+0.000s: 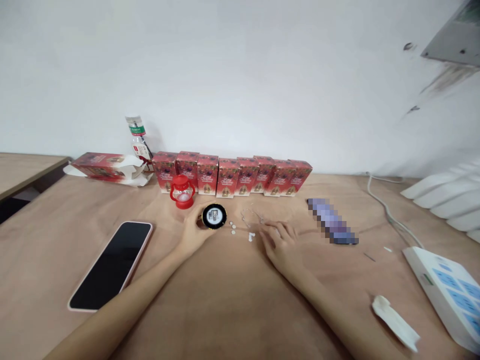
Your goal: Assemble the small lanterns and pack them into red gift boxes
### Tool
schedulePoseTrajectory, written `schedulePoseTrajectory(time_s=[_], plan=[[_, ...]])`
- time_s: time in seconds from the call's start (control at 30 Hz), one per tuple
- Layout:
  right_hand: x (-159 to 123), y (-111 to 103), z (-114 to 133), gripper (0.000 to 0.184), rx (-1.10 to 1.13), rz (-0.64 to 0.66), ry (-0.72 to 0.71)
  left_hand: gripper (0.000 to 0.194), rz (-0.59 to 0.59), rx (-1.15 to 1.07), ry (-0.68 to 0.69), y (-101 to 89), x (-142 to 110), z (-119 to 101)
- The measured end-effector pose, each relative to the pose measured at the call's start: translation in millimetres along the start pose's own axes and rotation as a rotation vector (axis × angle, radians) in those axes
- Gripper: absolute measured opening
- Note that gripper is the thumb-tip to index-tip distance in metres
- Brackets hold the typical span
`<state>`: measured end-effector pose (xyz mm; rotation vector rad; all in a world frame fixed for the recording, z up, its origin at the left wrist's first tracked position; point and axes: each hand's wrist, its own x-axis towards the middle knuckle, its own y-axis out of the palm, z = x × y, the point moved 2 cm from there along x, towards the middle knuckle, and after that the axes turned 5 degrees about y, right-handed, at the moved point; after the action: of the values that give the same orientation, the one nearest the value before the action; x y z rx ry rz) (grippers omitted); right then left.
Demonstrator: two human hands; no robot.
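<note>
My left hand (pixel 193 231) is wrapped round a small black lantern, its round base (pixel 215 216) turned up toward me. A pale disc with a small battery bay shows in the middle of that base. My right hand (pixel 280 242) lies low on the table, fingers bent and a little apart. Its fingertips are beside tiny clear and metallic bits (pixel 261 219), too small to name. Between the hands are several button cells (pixel 233 228) and small white plastic pieces (pixel 251 236). A red toy lantern (pixel 182 192) stands upright behind my left hand.
Several red printed boxes (pixel 228 179) stand in a row along the wall. An opened box (pixel 108 167) lies beside a bottle (pixel 138 137). A phone (pixel 112 265) is at left, a pixelated dark-edged slab (pixel 332 221) at right. A power strip (pixel 446 295) and crumpled tissue (pixel 395 322) lie at right.
</note>
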<state>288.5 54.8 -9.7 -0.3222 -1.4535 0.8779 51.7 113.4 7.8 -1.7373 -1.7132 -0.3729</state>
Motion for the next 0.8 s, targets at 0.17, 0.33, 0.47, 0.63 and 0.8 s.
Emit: schedulePoseTrajectory(time_s=[0.17, 0.33, 0.47, 0.63, 0.8], plan=[[-6.9, 3.1, -17.1, 0.024, 0.027, 0.053, 0.310, 0.042, -0.014, 0.022, 0.007, 0.7, 0.7, -2.5], [-12.4, 8.6, -21.0, 0.019, 0.174, 0.092, 0.387, 0.042, -0.017, 0.021, 0.032, 1.6, 1.0, -2.8], [-7.0, 5.1, -7.1, 0.017, 0.264, -0.007, 0.223, 0.039, -0.020, 0.031, 0.035, 1.1, 1.0, -2.5], [6.6, -4.6, 18.4, 0.011, 0.343, -0.138, -0.018, 0.036, -0.048, 0.065, 0.046, -0.9, 1.1, -5.5], [20.3, 4.4, 53.4, 0.007, 0.447, -0.037, -0.227, 0.036, -0.092, 0.120, 0.062, -2.3, -1.9, -2.7]])
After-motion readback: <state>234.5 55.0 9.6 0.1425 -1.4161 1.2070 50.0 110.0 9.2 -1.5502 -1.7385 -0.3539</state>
